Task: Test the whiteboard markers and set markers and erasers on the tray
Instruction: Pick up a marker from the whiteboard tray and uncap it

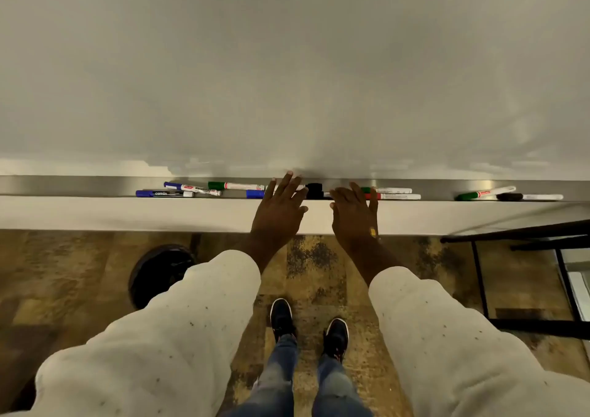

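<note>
A metal tray (79, 185) runs along the bottom of the whiteboard (287, 65). Several markers lie in it: a blue-capped Camlin marker (164, 193) and another blue marker (191, 188) at the left, a green marker (236, 186), a red marker (394, 196), a green marker (388, 190), and a green marker (485, 193) beside a black marker (530, 197) at the right. A black eraser (314, 190) sits between my hands. My left hand (279, 207) is flat, fingers spread over the tray, partly covering a blue marker (254, 194). My right hand (354, 210) is flat too, holding nothing.
A white ledge (127, 213) sticks out below the tray. On the floor a round black object (159, 273) lies at the left. A black metal-framed stand (526, 273) is at the right. My feet (308, 327) are on the brown patterned floor.
</note>
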Motion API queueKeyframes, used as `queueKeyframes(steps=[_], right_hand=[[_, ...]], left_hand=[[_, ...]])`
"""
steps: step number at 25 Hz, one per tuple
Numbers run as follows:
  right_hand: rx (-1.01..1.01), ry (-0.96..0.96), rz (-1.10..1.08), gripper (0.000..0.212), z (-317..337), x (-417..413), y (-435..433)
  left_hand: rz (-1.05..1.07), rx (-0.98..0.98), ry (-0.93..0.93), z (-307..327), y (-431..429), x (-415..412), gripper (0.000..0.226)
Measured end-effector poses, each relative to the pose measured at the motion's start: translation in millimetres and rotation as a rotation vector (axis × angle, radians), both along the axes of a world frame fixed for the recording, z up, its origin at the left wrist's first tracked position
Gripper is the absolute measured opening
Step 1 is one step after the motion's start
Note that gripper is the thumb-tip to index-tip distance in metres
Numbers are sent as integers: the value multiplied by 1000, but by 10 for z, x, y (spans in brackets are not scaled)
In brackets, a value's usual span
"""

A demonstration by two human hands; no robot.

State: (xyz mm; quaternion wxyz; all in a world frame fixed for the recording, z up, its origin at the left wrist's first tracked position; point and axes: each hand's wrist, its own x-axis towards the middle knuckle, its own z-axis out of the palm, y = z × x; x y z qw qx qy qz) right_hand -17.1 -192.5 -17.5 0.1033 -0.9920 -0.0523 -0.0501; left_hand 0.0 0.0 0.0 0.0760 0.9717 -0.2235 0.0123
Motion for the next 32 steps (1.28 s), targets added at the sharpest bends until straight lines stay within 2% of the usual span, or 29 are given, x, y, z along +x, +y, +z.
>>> queueKeyframes(steps=[5, 8, 15, 21, 26, 32], right_hand=[[-9, 33, -34, 37, -91, 106, 27], [-6, 105, -13, 43, -69, 214, 16], [59, 171, -50, 38, -26, 304, 50], [86, 37, -2, 41, 128, 311, 90], [139, 5, 56, 38, 440, 285, 94], [340, -36, 83, 24, 890, 225, -72]], left_hand=[[-21, 107, 59, -123, -66, 99, 44], [-16, 116, 87, -159, -48, 137, 43], [3, 84, 74, -159, 44, 174, 44], [41, -75, -3, -46, 2, 170, 40], [50, -179, -120, 264, -63, 186, 16], [44, -255, -91, 728, -167, 135, 27]])
